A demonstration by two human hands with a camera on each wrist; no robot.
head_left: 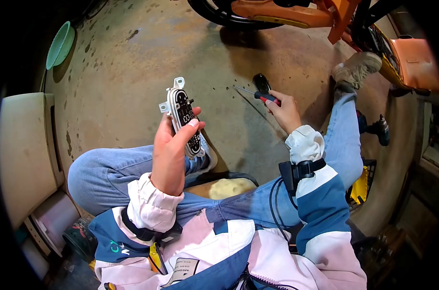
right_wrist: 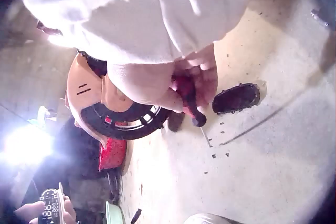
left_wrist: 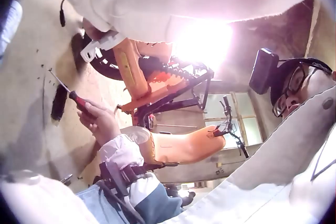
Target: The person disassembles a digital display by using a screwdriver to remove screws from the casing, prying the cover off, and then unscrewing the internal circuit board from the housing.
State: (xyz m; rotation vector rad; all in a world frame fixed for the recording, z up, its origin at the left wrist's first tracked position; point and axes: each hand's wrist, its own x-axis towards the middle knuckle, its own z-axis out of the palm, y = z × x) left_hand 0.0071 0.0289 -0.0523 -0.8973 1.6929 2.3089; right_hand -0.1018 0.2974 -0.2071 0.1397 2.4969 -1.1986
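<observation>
My left hand grips an oval display unit, with white mounting tabs on its edge and the thumb on its dark face. That face shows digit segments in the right wrist view. In my right hand is a screwdriver with a red and black handle, held away from the display unit. Its thin metal shaft points left, over the floor. Just beyond the screwdriver, a black oval cover lies on the concrete. Several tiny dark pieces are scattered near the screwdriver's tip.
An orange motorbike stands at the far side and right. A green basin sits at the upper left. A power drill and a yellow and black case lie beyond the right leg. A pale cabinet borders the left.
</observation>
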